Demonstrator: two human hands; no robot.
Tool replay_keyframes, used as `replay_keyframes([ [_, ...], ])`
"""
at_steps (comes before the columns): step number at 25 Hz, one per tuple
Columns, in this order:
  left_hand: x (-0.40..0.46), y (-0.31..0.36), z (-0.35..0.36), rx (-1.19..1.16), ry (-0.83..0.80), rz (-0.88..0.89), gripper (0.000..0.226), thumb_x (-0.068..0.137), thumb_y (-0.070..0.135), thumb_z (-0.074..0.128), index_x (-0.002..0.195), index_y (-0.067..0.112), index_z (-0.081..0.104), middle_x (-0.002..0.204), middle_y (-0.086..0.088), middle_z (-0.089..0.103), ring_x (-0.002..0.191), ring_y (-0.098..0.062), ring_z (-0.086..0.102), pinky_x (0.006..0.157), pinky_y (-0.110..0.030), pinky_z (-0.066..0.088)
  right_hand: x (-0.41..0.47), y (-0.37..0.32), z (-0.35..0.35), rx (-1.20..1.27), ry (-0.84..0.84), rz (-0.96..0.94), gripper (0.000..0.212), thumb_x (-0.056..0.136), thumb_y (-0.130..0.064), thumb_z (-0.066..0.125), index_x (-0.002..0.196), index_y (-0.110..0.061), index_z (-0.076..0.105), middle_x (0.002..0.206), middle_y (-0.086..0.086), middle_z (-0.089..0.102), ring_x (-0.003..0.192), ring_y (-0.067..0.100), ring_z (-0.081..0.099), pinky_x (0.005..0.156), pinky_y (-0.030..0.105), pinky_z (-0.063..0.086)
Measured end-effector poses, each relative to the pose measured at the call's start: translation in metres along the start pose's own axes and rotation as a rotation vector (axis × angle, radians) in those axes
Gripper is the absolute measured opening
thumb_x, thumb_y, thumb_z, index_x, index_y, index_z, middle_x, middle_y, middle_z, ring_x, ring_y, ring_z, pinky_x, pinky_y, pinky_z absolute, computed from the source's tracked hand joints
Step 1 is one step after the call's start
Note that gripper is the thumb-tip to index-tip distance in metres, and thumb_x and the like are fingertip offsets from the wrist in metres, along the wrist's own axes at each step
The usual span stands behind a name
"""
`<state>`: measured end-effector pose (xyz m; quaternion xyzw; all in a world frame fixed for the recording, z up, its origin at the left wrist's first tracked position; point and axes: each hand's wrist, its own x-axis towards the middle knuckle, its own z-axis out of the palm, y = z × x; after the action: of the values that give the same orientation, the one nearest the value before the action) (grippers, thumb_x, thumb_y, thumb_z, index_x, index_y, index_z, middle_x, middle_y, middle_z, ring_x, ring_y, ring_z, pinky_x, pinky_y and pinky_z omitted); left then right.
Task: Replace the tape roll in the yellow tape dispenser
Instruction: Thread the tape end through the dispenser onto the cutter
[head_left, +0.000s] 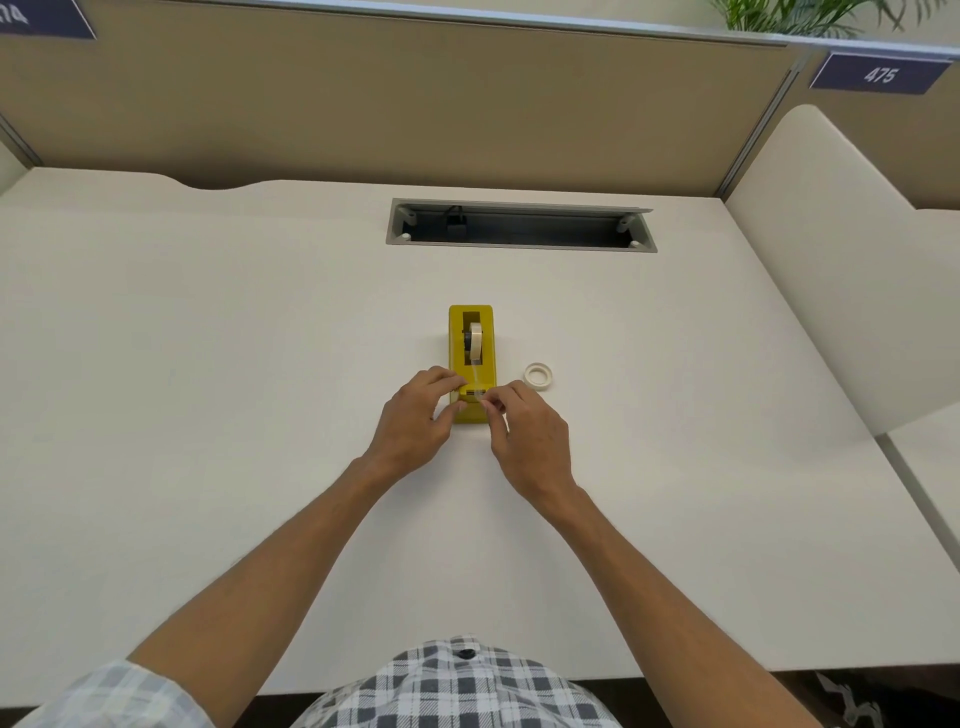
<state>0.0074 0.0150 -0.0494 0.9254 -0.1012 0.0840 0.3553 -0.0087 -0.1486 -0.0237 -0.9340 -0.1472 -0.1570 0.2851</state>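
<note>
The yellow tape dispenser stands in the middle of the white desk, its cutter end toward me. A white tape roll sits upright in its slot, and a strip of tape runs from it down to the cutter end. My left hand grips the dispenser's near left side, thumb and fingers around its front. My right hand pinches the loose tape end at the cutter between thumb and fingertips. A second, thinner white tape roll lies flat on the desk just right of the dispenser.
A recessed grey cable tray with a black plug opens in the desk behind the dispenser. A beige partition wall stands at the back and a white divider on the right. The desk's front edge runs by my checked shirt.
</note>
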Motion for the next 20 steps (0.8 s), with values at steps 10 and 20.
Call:
replay_keyframes([
  [10,0.001,0.001,-0.001,0.012,-0.011,0.007,0.030,0.091,0.016,0.062,0.120,0.011,0.063,0.118,-0.003,0.063,0.103,-0.019,0.059,0.082,-0.036,0.056,0.004,-0.005,0.000,-0.030,-0.012,-0.039,0.013,0.096,-0.019,0.056,0.097,-0.013,0.067,0.088,0.003,0.066,0.070,0.020,0.060,0.051,0.026,0.041],
  [20,-0.001,0.003,-0.002,0.032,-0.007,0.000,0.029,0.092,0.018,0.061,0.120,0.013,0.063,0.120,0.000,0.063,0.101,-0.018,0.060,0.081,-0.031,0.054,0.002,-0.001,0.005,-0.106,-0.015,-0.067,0.009,0.094,-0.016,0.058,0.095,-0.011,0.066,0.085,0.004,0.064,0.066,0.020,0.058,0.048,0.024,0.039],
])
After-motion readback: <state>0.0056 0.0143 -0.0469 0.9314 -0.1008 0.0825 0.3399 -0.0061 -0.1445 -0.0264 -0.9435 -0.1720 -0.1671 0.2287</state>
